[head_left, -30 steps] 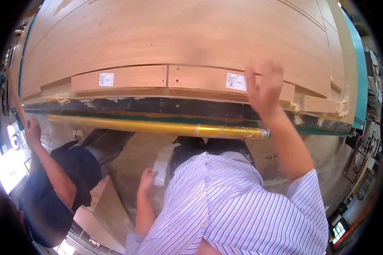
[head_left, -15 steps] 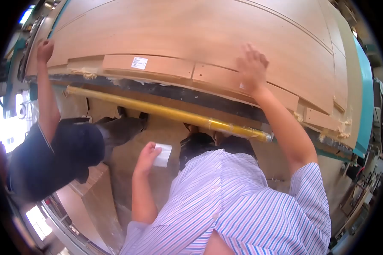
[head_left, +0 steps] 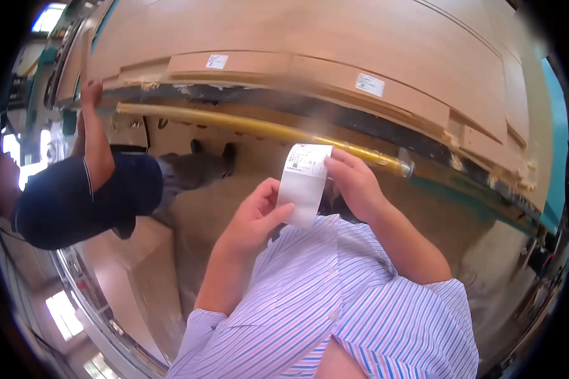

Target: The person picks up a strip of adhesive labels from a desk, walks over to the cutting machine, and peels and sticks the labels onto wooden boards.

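A strip of white labels [head_left: 302, 192] is held between both hands in front of my striped shirt. Printed text and a small code show on its upper end, while the lower part is blank and curls down. My left hand [head_left: 254, 213] grips the strip's left side with the thumb across its front. At the upper right edge, my right hand [head_left: 355, 183] pinches the printed end between thumb and fingers. Beyond them, one white label [head_left: 370, 84] is stuck on a narrow wood strip [head_left: 411, 104], and another label [head_left: 217, 61] sits further left.
Large wood-coloured panels [head_left: 335, 31] lie on a dark-edged bench. A yellow tube [head_left: 246, 128] runs along below its front edge. At the left, a co-worker in a dark shirt [head_left: 69, 199] reaches to the bench. A large box-like panel stack [head_left: 145, 284] stands lower left.
My right hand has left the wood strip, uncovering a label there, and now pinches the label strip. My left hand has brought that strip up and to the right.
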A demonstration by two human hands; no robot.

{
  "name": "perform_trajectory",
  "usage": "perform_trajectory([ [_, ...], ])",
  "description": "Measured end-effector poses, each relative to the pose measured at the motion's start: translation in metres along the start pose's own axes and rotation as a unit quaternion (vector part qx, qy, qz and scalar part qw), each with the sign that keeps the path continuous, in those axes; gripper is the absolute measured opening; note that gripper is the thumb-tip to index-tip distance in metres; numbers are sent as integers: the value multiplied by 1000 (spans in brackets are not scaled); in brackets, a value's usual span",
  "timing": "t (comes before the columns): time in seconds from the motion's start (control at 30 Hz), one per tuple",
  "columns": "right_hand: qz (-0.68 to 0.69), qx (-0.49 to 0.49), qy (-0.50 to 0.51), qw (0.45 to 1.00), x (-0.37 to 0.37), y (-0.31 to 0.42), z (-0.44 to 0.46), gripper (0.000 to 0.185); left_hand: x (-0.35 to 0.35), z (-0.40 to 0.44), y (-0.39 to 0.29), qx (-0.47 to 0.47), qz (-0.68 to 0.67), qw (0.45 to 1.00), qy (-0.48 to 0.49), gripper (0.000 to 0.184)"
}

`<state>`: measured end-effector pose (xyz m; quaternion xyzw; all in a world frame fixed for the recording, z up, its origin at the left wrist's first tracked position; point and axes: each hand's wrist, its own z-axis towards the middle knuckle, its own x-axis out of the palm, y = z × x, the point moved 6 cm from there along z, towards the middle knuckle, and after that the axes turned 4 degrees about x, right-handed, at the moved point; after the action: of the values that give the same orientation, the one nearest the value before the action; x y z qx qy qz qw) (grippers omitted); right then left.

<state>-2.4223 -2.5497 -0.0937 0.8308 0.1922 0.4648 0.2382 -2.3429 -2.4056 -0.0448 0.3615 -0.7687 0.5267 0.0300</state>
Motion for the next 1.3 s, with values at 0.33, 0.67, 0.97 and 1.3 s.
perform_trajectory([
  [0.33, -144, -141, -43, 979, -4, -6, -115, 28, 52, 0, 35, 91, 119, 984, 92, 24],
  [0.67, -191, -249, -125, 941, -39, 24, -186, 39, 127, 3, 41, 107, 110, 978, 139, 22],
  [0.97, -437, -327, -205, 812, -158, 95, -247, 37, 262, 88, 111, 87, 193, 968, 137, 15],
  [1.3, -267, -177, -165, 933, -291, 134, -278, 26, 362, 146, 167, 60, 329, 941, 43, 16],
])
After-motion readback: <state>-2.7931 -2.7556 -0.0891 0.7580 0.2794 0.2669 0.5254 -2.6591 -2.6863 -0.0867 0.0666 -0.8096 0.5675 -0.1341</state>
